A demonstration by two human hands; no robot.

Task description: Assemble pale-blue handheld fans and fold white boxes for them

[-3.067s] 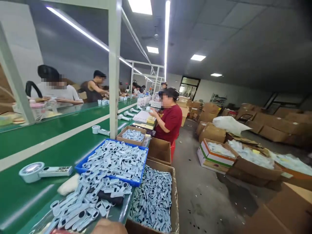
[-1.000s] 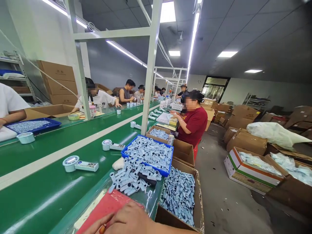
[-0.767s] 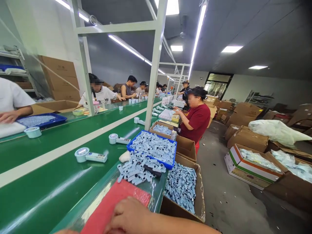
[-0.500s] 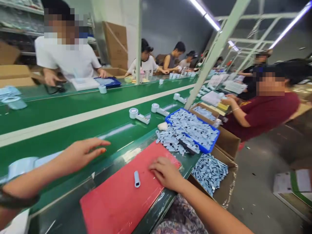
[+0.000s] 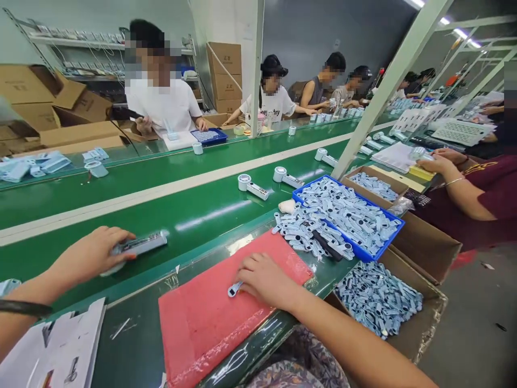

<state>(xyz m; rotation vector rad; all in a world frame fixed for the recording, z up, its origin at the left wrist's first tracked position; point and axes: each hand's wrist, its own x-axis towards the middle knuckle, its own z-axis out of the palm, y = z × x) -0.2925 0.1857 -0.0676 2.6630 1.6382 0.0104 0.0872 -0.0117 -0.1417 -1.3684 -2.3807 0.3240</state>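
Note:
My left hand (image 5: 95,248) is over the green belt, its fingers closed around the round end of a light-blue handheld device (image 5: 146,243). The device's straight handle sticks out to the right of my fingers. On the red mat (image 5: 202,323), my right hand (image 5: 262,277) curls over a small light-blue plastic piece (image 5: 233,290). Only one end of that piece, with a dark square, shows beyond the fingertips; the rest is hidden beneath them. Past the mat's far right corner lies a loose pile of similar pieces (image 5: 301,231).
A blue tray (image 5: 374,256) full of pieces stands beside a black tool (image 5: 327,245). Below it is a cardboard box (image 5: 434,318) of more pieces. Several round-headed devices (image 5: 256,188) lie on the belt (image 5: 194,199). Printed papers (image 5: 76,345) are at lower left. Co-workers sit along both sides.
My left hand has come down and back onto the device, closing on it. My right hand has moved left over the small piece, which is now partly covered. The view has turned left.

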